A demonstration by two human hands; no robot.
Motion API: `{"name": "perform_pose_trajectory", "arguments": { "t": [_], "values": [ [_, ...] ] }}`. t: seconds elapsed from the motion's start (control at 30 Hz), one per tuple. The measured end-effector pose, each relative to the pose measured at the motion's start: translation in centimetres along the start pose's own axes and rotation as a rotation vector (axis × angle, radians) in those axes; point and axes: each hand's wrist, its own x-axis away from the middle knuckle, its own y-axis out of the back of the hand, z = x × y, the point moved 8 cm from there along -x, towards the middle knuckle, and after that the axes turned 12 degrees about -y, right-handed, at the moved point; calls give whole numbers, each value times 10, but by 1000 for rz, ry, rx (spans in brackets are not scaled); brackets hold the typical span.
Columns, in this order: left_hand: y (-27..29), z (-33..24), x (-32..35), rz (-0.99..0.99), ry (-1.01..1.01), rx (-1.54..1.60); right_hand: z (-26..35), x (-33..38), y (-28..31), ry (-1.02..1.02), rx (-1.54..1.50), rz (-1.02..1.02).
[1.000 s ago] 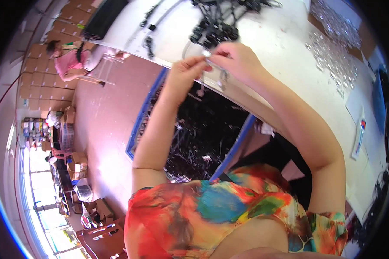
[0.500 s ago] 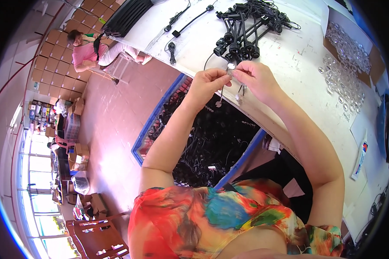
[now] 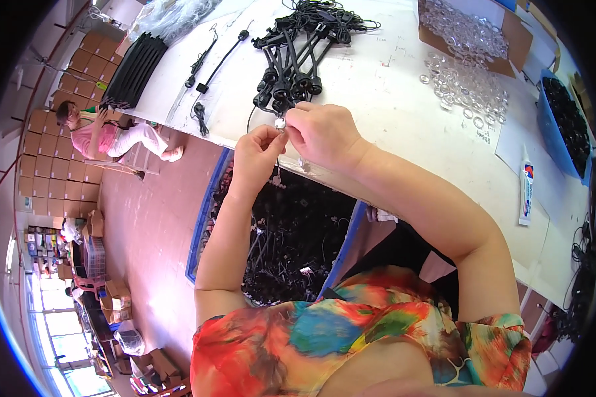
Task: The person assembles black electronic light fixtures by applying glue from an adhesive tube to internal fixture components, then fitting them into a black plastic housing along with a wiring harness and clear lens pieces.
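Observation:
At the table's front edge my left hand point(image 3: 257, 156) and my right hand point(image 3: 324, 134) meet, both with fingers pinched. Between the fingertips is a small whitish piece point(image 3: 280, 124), too small to name exactly, at the end of a black cable assembly. Just beyond lies a bundle of black cables point(image 3: 298, 56) with round black heads pointing toward me. Other small pale ends hang below my hands, one of them a dangling tip point(image 3: 276, 179) on a thin dark wire.
Under the table edge stands a blue-rimmed bin point(image 3: 208, 221) of black cables. Clear rings point(image 3: 467, 92) spill from a cardboard box point(image 3: 510, 40). A blue tray point(image 3: 555, 126) holds black parts, near a white tube point(image 3: 526, 193). A person in pink point(image 3: 86, 140) sits at the far left.
My view has shifted, so the table things appear farther left. My right hand has turned, its back now covering more of the fingers; both hands stay at the same small piece.

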Motion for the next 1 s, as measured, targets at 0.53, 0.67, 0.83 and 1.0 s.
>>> {"name": "perform_pose_trajectory", "arguments": {
  "t": [0.53, 0.67, 0.83, 1.0],
  "values": [
    [-1, -4, -12, 392, 365, 266, -74, 10, -61, -1096, -1259, 678],
    [66, -13, -59, 147, 237, -425, -77, -5, -39, -673, -431, 402],
    [80, 46, -171, -105, 82, -692, -50, -1, -39, -294, -100, 342],
    [29, 81, -217, -55, 262, -633, -46, 8, -48, -120, -25, 311]
  ]
}}
